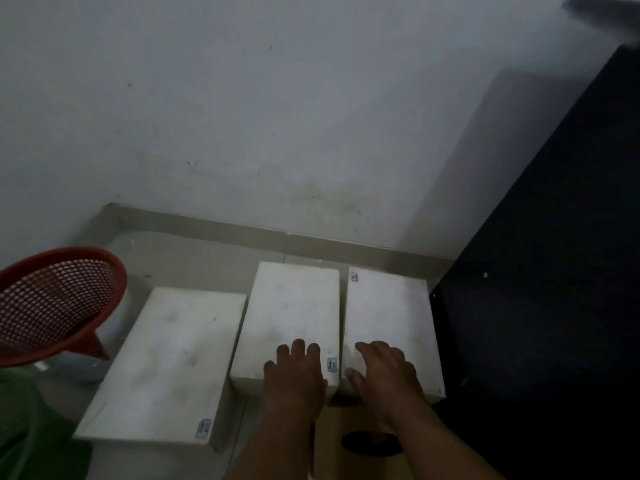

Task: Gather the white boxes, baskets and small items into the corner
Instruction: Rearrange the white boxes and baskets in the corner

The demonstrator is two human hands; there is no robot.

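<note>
White boxes (162,365) (three, side by side) lie on the floor (194,265) near the far wall (277,116). Left hand (294,372) rests flat on the near end of the middle box (291,306); right hand (384,372), fingers spread, presses the right box (388,313).

Looks like a plain room in a home, storage-corner type, dim light. Evidence: bare white-painted wall (277,116) with scuffs and a yellowish stain low down, beige skirting (242,233) meeting a pale tiled floor (180,261), and a tall dark cabinet (554,271) against the wall on the right. Household clutter on the floor: three white boxes (166,358) side by side near the skirting, a red mesh basket (52,306) and a green basket (17,420) at left, and a cardboard box (336,445) with an oval hole nearest the camera.
</note>
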